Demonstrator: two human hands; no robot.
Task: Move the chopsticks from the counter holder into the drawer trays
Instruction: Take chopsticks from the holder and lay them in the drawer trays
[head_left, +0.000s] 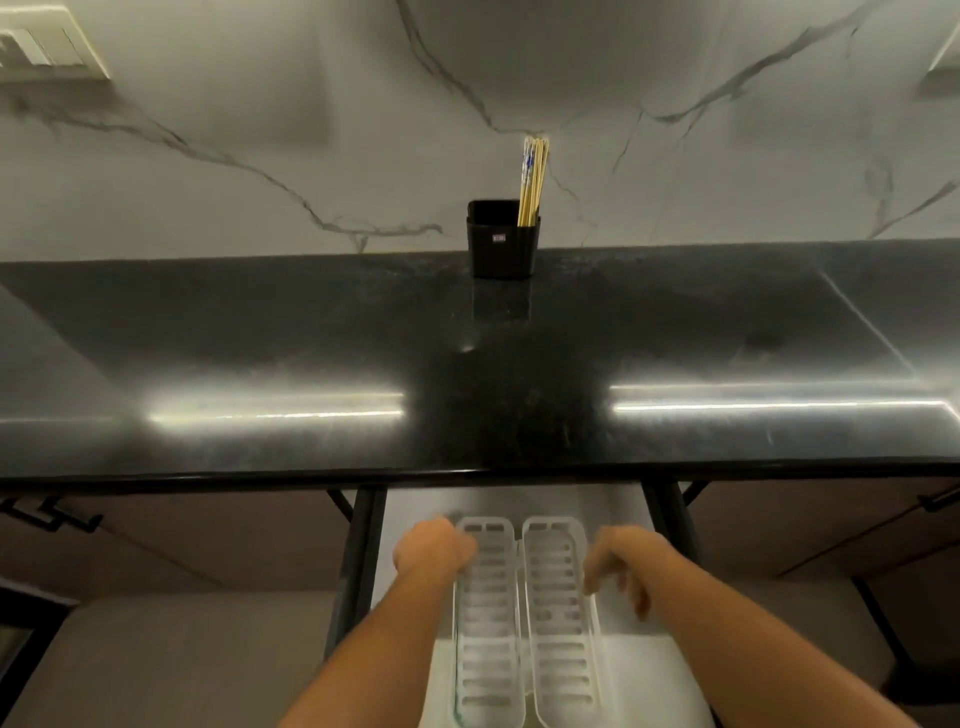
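A black holder (502, 244) stands at the back of the dark counter, against the marble wall. Several chopsticks (533, 179), bamboo ones and a blue-patterned white pair, stick up from its right side. Below the counter edge a drawer (618, 506) is pulled out with two long, slotted, clear trays side by side, the left tray (485, 623) and the right tray (561, 623). My left hand (434, 548) is curled at the left tray's upper left rim. My right hand (621, 569) hovers by the right tray's right rim, fingers loosely bent and apart. Neither hand holds a chopstick.
The glossy black counter (311, 353) spans the view, bare but for the holder. Dark cabinet fronts with black handles (52, 517) flank the drawer. A switch plate (47, 47) sits on the wall at upper left.
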